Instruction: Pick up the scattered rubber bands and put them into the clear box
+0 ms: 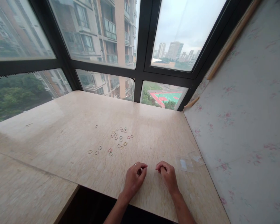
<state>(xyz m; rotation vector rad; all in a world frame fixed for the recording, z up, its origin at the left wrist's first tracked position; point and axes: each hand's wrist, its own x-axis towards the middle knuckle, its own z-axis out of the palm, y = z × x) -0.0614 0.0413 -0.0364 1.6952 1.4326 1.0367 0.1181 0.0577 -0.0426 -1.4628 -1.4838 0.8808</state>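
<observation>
A dark window frame (144, 37) borders the far side of the pale marbled counter (151, 130), and through its panes show apartment buildings (91, 34), trees (18, 90) and a red and green sports court (168, 97). A wall (247, 124) with faded pink flowers rises along the right side and limits reach there, with a clear plastic packet (186, 165) lying flat between it and the right hand (169, 177). The counter's near edge passes under both forearms, a dark opening (93, 202) below it; toward the left, a seam divides the counter from another marbled slab (25, 186), whose side edge borders that opening. From the hands, the stone runs back to the window and far across to the left, giving room to move on that side. The thin rings (120, 139) lie flat ahead and to the left of the left hand (134, 179), most in a loose cluster with some touching or overlapping, others nearer the left and one farther back by itself. They look small and round, mostly pale greenish or yellowish, with a red ring (110, 149) toward the front. Both hands are drawn narrow with fingers curled, slightly apart from each other; whether either pinches something I cannot tell.
</observation>
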